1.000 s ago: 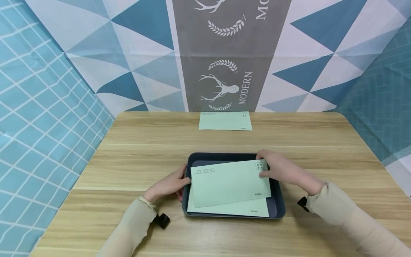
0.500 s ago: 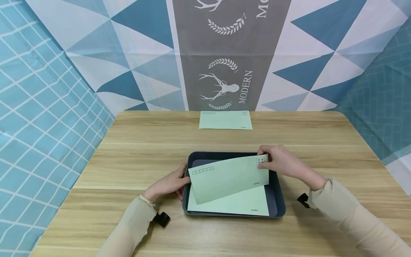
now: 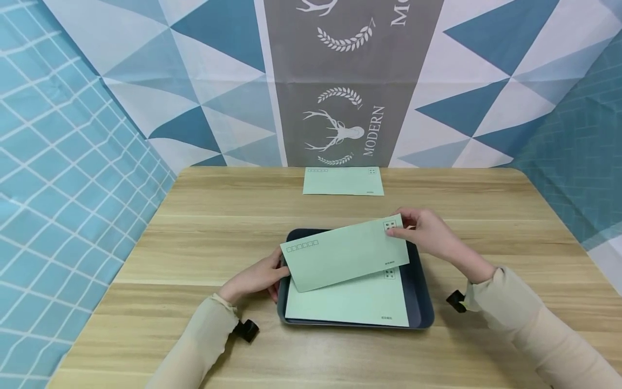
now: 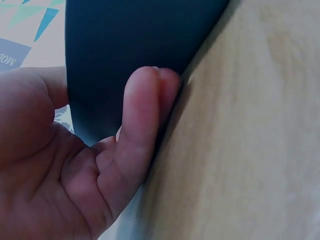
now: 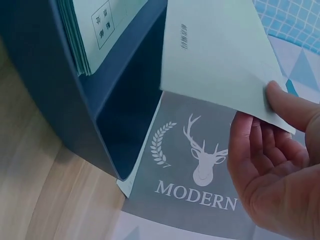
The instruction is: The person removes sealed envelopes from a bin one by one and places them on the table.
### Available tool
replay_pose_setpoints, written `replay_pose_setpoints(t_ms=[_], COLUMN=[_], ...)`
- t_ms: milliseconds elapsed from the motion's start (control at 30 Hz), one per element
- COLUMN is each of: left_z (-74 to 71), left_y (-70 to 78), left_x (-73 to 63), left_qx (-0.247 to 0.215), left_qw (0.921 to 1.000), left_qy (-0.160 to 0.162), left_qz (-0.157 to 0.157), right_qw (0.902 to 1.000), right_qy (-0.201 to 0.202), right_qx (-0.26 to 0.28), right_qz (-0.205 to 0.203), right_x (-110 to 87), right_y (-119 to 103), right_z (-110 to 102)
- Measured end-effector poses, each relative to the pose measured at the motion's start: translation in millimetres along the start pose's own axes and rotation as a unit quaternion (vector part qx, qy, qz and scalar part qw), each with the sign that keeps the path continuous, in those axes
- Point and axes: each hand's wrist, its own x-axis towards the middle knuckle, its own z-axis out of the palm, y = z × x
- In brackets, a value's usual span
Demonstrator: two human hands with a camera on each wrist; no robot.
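I can see the right hand (image 3: pixel 427 232) pinching the far right corner of a green envelope (image 3: pixel 345 251), with its thumb on top and its fingers bent underneath. The envelope is tilted, with its right end up high, and it hangs over a dark blue tray (image 3: pixel 421 308). The left hand (image 3: pixel 255 278) holds the left wall of the tray, with its thumb at the rim and its fingers on the outside. I can't tell if that hand touches the envelope too. Under the envelope, a pile of green envelopes (image 3: pixel 350 302) lies in the tray. The tray sits on a wooden worktop (image 3: pixel 204 243). One more envelope (image 3: pixel 343 182) lies at the far edge, near a gray cloth (image 3: pixel 301 97) with a white deer on it.
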Motion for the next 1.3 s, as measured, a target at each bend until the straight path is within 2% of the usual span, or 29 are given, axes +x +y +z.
replay_pose_setpoints(t_ms=[267,433,533,667,967,1167,1300], left_z=[-0.1,-0.7,-1.4,-1.7,-2.7,-0.8,3.0], left_y=[0.9,0.8,0.1,1.2,1.5,5.5,11.0], left_x=[-0.2,0.9,2.0,1.1,-1.3,-2.7,-4.2], left_qx=[0.000,0.000,-0.003,-0.006,-0.014,0.003,0.014], left_qw=[1.0000,1.0000,1.0000,0.9999,0.9999,1.0000,0.9999], left_qy=[-0.004,-0.006,-0.006,-0.009,-0.005,0.005,0.010], left_qz=[0.006,0.003,0.002,0.004,0.005,0.001,0.000], right_qw=[0.9981,0.9904,0.9860,0.9839,0.9808,0.9751,0.9703], right_qy=[0.022,0.022,0.027,0.030,0.006,-0.009,-0.016], right_qx=[0.054,0.121,0.148,0.161,0.176,0.201,0.218], right_qz=[0.022,0.062,0.071,0.072,0.085,0.092,0.104], right_x=[4.1,13.4,21.2,31.4,56.4,74.0,79.1], right_y=[3,8,13,20,34,42,46], right_z=[-6,-13,-17,-20,-25,-23,-22])
